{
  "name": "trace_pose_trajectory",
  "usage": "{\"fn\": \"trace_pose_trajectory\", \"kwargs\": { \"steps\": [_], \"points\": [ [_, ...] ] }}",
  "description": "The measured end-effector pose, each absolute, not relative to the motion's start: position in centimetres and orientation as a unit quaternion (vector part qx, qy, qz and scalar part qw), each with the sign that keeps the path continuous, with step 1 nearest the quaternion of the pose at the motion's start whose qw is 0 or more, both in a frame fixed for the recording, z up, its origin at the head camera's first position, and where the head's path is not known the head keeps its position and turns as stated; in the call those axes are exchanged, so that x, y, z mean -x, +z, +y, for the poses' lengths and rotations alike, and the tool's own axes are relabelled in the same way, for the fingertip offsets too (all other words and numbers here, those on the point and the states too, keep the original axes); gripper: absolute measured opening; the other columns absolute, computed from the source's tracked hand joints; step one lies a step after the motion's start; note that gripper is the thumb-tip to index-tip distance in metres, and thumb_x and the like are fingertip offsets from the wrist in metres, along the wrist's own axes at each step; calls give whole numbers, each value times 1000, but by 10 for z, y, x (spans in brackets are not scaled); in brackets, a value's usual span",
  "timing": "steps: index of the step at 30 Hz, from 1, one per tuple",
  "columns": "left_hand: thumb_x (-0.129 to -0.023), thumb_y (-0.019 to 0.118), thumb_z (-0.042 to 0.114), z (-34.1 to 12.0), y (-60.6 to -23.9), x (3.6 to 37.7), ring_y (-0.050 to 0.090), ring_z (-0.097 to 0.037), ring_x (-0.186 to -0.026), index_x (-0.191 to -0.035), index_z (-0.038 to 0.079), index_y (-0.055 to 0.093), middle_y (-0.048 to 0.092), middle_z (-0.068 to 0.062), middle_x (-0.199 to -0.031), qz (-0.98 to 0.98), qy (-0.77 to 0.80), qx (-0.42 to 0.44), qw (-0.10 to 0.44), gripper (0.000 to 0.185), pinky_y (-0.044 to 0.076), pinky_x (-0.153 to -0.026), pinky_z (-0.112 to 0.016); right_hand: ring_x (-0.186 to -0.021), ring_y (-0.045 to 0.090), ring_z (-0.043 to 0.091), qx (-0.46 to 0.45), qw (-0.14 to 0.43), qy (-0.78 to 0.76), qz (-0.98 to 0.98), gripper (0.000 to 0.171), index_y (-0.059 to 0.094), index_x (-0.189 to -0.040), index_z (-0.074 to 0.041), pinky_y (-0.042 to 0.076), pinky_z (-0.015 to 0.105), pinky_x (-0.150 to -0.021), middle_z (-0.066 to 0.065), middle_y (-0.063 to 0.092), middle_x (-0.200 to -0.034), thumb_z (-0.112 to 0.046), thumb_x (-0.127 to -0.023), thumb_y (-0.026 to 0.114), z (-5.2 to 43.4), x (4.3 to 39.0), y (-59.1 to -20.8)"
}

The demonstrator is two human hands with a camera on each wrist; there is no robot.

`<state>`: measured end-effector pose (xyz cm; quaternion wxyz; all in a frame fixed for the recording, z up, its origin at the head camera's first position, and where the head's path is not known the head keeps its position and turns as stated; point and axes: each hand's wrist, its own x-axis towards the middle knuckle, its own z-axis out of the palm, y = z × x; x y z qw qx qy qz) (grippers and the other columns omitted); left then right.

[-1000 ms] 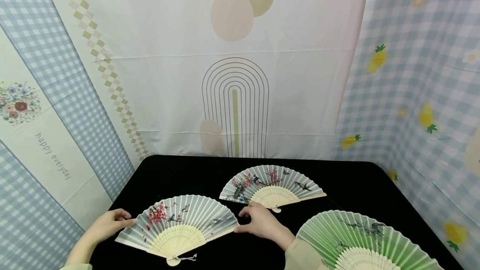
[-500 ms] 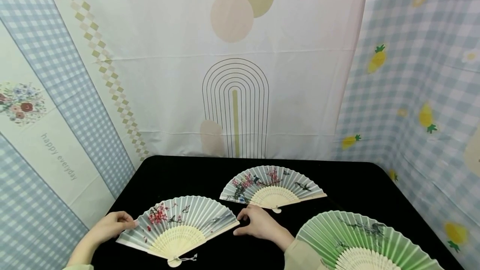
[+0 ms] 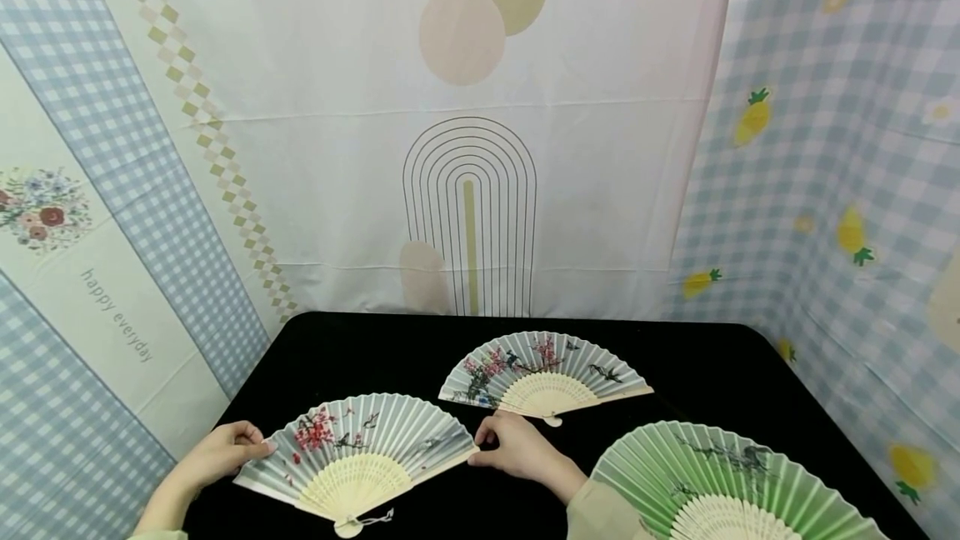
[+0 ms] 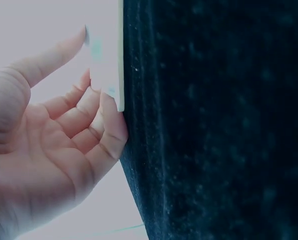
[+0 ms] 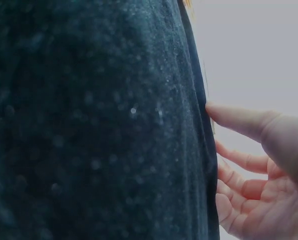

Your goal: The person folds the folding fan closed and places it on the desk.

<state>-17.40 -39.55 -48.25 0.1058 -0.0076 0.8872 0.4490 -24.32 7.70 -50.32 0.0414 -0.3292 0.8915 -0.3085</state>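
Note:
A spread folding fan (image 3: 390,423) with pale grey cloth, red blossoms and cream ribs lies at the front left of the black table. At its left end, my left hand (image 3: 217,455) pinches the edge between thumb and fingers; the left wrist view shows the fan's edge (image 4: 121,55) against curled fingertips. My right hand (image 3: 521,452) has thumb and fingers bent around the tip of the fan's right end. In the right wrist view, the table's dark cloth hides most of the fan beside my right thumb (image 5: 238,120). A cord hangs at the fan's pivot.
A second grey fan with pink blossoms (image 3: 551,365) lies spread behind my right hand. A larger green fan (image 3: 720,457) is spread at the front right, beside my right sleeve (image 3: 607,511). Patterned curtains (image 3: 600,190) surround the black table (image 3: 367,348).
My right thumb has moved off the fan's right tip and then back up to it. The fan has shifted very slightly; my left hand stays at its left end.

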Motion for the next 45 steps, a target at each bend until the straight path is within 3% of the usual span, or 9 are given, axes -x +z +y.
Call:
{"fn": "trace_pose_trajectory", "kwargs": {
  "steps": [13, 24, 30, 36, 45],
  "points": [
    [-99, 61, 14, -387, -482, 176, 40, -8, -60, -100, -5, 50, 43, 1, -70, 875, 479, 10, 75, 21, 39, -55, -25, -72, 49, 1, 336, 35, -290, 895, 25, 66, -83, -18, 46, 25, -68, -12, 55, -79, -30, -79, 88, 74, 242, -502],
    [-102, 60, 14, -381, -476, 181, 48, -12, -71, -104, -4, 50, 52, -5, -79, 887, 460, 26, 26, 21, 39, -64, -26, -69, 51, 2, 327, 43, -339, 881, 25, 64, -83, -16, 45, 24, -66, -9, 59, -76, -29, -81, 86, 74, 241, -502],
    [-103, 59, 16, -377, -473, 182, 50, -12, -73, -105, -4, 49, 55, -6, -81, 883, 468, 25, 2, 23, 39, -66, -26, -64, 50, 1, 314, 57, -355, 879, 24, 66, -84, -18, 45, 23, -63, -13, 58, -74, -38, -87, 80, 75, 240, -502],
    [-105, 57, 17, -374, -473, 186, 53, -10, -72, -105, -3, 46, 58, -3, -81, 869, 493, 8, -38, 23, 43, -65, -25, -60, 46, 1, 298, 55, -368, 879, 22, 65, -80, -19, 41, 22, -58, -14, 55, -70, -36, -91, 74, 74, 239, -502],
    [-107, 53, 18, -372, -470, 188, 49, -10, -69, -109, -4, 41, 49, 0, -76, 856, 509, -16, -86, 25, 40, -62, -25, -60, 46, 2, 286, 70, -398, 869, 21, 63, -79, -17, 39, 23, -56, -11, 56, -69, -30, -88, 77, 72, 238, -503]
  ]
}}
